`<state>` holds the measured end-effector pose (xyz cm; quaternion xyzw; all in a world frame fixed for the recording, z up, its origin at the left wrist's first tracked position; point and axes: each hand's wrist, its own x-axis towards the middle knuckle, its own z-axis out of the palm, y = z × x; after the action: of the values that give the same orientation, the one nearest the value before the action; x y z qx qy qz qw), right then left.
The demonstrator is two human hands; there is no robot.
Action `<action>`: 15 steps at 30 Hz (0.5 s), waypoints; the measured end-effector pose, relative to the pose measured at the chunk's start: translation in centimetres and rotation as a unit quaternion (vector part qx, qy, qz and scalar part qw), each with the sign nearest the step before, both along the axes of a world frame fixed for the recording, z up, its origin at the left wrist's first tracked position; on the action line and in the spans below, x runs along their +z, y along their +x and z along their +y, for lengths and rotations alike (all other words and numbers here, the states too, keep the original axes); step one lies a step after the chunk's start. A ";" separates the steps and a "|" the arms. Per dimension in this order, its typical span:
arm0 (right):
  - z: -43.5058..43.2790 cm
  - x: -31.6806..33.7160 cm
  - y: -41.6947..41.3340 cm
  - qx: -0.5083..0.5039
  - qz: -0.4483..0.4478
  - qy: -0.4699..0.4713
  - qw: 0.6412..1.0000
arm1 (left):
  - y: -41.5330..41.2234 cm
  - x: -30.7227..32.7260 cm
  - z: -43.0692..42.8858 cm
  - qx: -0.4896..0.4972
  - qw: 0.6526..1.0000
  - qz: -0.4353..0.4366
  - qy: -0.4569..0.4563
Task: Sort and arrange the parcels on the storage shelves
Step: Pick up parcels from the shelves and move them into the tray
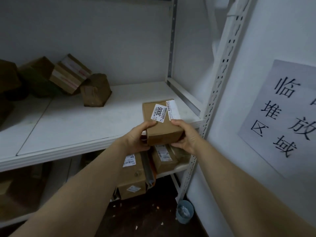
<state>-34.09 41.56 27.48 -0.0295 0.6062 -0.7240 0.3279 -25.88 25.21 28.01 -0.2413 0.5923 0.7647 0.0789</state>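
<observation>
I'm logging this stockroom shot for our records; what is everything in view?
shelf board: one, white, middle level
held parcel: one, brown with white label reading 3005, at the board's front right corner
back parcels: at least four, brown and dark green, piled at the board's back left
lower parcels: at least two, brown with white labels, on the level below
upright post: one, white, perforated, right of the board
paper sign: one, white with black characters, right wall
small bin: one, blue, floor by the post
left hand: one, grips the held parcel's left side
right hand: one, grips its right side
</observation>
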 end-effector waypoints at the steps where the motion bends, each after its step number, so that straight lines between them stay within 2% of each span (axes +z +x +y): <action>1: 0.7 -0.1 0.3 0.001 -0.004 0.005 1.000 | 0.2 -0.1 0.8 0.001 1.000 -0.004 -0.002; 4: 3.6 -0.7 1.4 0.008 -0.034 0.016 0.999 | 0.8 -0.4 3.7 0.007 0.999 -0.033 -0.003; 10: 8.6 -3.2 2.2 0.015 -0.062 0.045 0.997 | 1.5 -2.9 9.7 0.052 0.993 -0.082 0.069; 15: 9.9 -5.7 1.9 0.023 -0.080 0.105 0.991 | 2.0 -5.0 11.6 0.045 0.989 -0.131 0.042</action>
<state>-32.15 51.43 21.83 0.0495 0.6499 -0.6484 0.3935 -23.84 36.80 23.00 -0.3626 0.5326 0.7534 0.1314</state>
